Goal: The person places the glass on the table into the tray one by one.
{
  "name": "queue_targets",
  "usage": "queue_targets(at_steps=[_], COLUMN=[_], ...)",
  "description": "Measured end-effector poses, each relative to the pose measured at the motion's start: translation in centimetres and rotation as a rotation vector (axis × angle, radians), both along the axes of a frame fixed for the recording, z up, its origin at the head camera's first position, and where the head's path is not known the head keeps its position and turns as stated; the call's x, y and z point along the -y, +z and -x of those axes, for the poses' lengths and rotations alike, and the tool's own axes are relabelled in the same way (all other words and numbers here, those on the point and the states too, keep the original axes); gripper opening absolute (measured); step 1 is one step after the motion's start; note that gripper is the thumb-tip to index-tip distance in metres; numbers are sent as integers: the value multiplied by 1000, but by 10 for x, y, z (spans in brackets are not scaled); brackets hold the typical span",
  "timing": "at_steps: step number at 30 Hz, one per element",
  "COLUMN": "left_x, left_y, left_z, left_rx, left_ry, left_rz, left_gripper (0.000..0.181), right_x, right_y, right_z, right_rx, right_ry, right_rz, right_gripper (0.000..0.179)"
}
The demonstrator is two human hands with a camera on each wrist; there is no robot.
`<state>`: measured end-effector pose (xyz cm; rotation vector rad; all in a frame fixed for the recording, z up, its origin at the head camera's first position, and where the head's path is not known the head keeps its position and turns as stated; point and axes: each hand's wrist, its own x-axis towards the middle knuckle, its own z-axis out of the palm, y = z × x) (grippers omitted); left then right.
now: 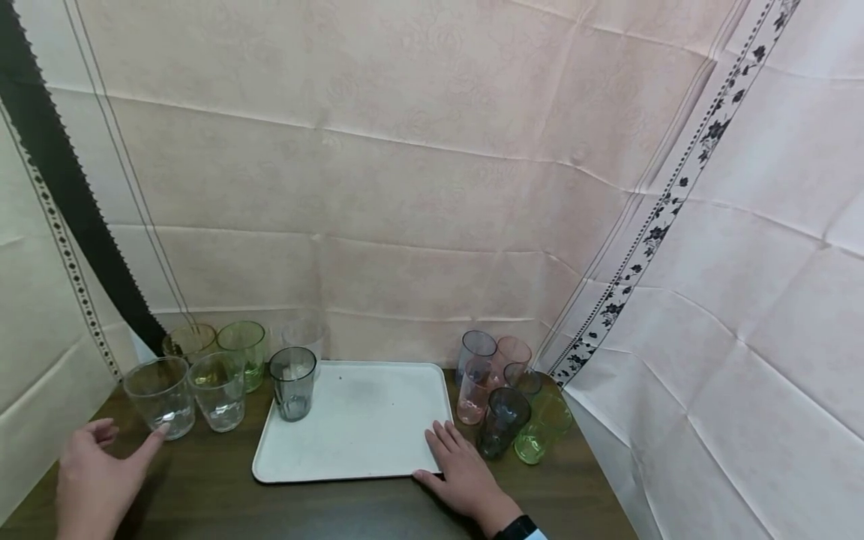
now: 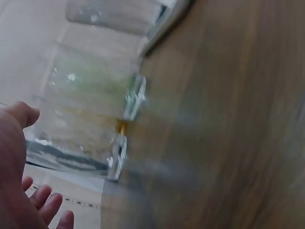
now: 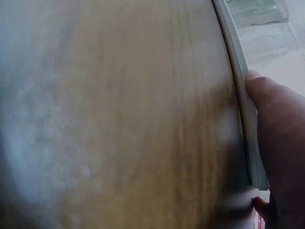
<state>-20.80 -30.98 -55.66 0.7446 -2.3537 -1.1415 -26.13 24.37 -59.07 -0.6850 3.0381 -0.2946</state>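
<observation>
My left hand (image 1: 104, 472) is beside a wide clear glass (image 1: 158, 394) at the far left, thumb and fingers spread apart. In the left wrist view the thumb lies in front of a clear glass (image 2: 76, 138); whether it touches cannot be told. A second clear glass (image 1: 219, 397) stands just to the right. On the white tray (image 1: 371, 420), at its left side, stands a smoky grey glass (image 1: 294, 394). With fingers extended, my right hand (image 1: 462, 476) rests on the tray's near right corner, the thumb along its rim (image 3: 252, 157).
Behind the clear glasses stand an amber glass (image 1: 190, 341), a green glass (image 1: 244, 345) and a pale clear glass (image 1: 304, 334). Right of the tray several coloured glasses cluster, among them a dark glass (image 1: 502, 424) and a yellow-green glass (image 1: 540, 431). Cloth walls (image 1: 432, 187) enclose the wooden table (image 1: 324, 510).
</observation>
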Motion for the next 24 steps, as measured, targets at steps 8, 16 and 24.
queue_targets(at_steps=[8,16,24], left_x=[21,33,32], left_y=[-6,-5,-7], left_z=[20,43,54], left_rx=[-48,-132,-147], left_ry=[-139,-301,-323], left_rz=[-33,-111,-117], left_gripper=[119,121,119], right_x=[-1,-1,0], right_y=[3,5,7], right_z=[-4,-3,-4], right_rx=[-25,-7,-17], right_ry=[26,20,23], right_rz=[14,15,6], right_gripper=[86,85,85])
